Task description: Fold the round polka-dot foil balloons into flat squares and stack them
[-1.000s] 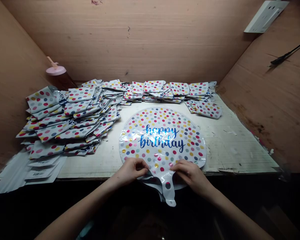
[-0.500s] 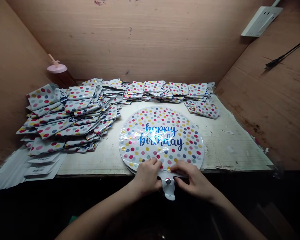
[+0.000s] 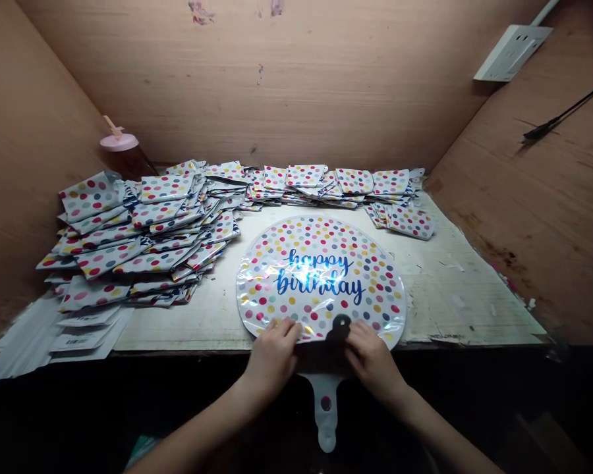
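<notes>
A flat round foil balloon (image 3: pixel 321 263) with coloured dots and blue "happy birthday" lettering lies at the table's front edge. My left hand (image 3: pixel 275 352) grips the near edge of the foil left of centre, fingers curled over it. Right of centre, my right hand (image 3: pixel 370 349) pinches the same edge, beside a dark rounded tab (image 3: pixel 342 324) that lies over the dotted face. Between the hands a dark strip of foil shows. A pale tail (image 3: pixel 326 411) with a round spot hangs below the table edge.
Folded dotted foils are piled at the left (image 3: pixel 153 243) and in a row along the back (image 3: pixel 306 181). White labelled slips (image 3: pixel 82 339) lie front left. A pink-lidded cup (image 3: pixel 121 148) stands back left. A socket (image 3: pixel 514 54) and black cable (image 3: pixel 548 126) are on the right.
My hands have moved apart and now grip the near foil edge. The pale tail hangs lower, and a dark tab and strip now show between the hands. The view has shifted slightly.
</notes>
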`<action>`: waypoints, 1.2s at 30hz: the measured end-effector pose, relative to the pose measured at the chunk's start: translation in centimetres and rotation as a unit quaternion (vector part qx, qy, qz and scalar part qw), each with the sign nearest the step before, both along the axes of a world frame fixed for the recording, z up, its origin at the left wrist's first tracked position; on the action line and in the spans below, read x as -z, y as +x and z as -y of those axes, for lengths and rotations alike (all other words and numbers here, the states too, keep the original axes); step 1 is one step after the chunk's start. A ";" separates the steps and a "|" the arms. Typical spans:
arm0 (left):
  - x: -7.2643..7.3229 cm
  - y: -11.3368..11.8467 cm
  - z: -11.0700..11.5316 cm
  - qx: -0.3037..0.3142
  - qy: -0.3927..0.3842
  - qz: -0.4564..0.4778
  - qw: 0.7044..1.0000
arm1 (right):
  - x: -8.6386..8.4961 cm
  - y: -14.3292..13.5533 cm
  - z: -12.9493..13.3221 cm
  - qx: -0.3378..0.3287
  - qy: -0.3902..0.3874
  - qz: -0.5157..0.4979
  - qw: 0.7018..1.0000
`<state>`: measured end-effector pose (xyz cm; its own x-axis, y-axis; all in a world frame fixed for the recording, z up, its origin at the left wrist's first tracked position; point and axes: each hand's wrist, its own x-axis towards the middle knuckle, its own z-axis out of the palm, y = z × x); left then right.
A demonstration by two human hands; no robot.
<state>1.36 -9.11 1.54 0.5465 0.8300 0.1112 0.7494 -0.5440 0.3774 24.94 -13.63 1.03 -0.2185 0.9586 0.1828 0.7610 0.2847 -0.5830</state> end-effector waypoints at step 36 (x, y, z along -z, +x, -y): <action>0.0 -7.7 -14.9 0.100 0.035 -0.022 0.994 | 1.8 13.9 -8.3 -0.008 0.093 0.237 0.967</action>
<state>-6.38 5.79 1.52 0.7055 0.6951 0.1382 0.6382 -0.7079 0.3026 38.85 -5.33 -0.73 -0.3350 0.9146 0.2263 0.9248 0.3652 -0.1069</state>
